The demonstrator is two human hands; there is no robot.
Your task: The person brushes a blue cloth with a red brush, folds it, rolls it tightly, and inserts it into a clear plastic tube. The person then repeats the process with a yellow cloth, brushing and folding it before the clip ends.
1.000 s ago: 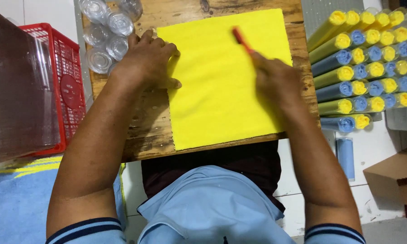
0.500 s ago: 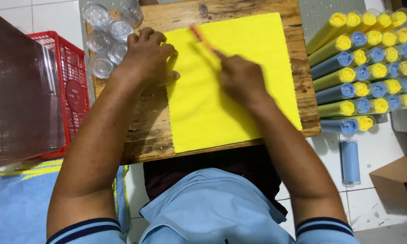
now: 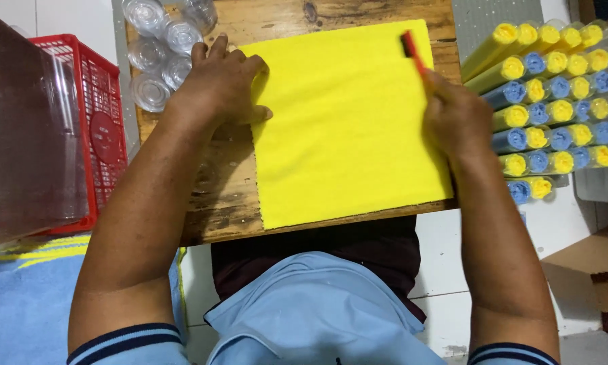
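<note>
My right hand (image 3: 456, 115) grips red brush (image 3: 412, 54), handle toward me | head at cloth's (image 3: 344, 128) far-right corner | left hand (image 3: 219, 84) flat, pinning left edge.

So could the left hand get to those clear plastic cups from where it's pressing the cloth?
Probably yes. The left hand rests flat on the yellow cloth's left edge, and the clear plastic cups lie right beside its fingers with nothing between them.
</note>
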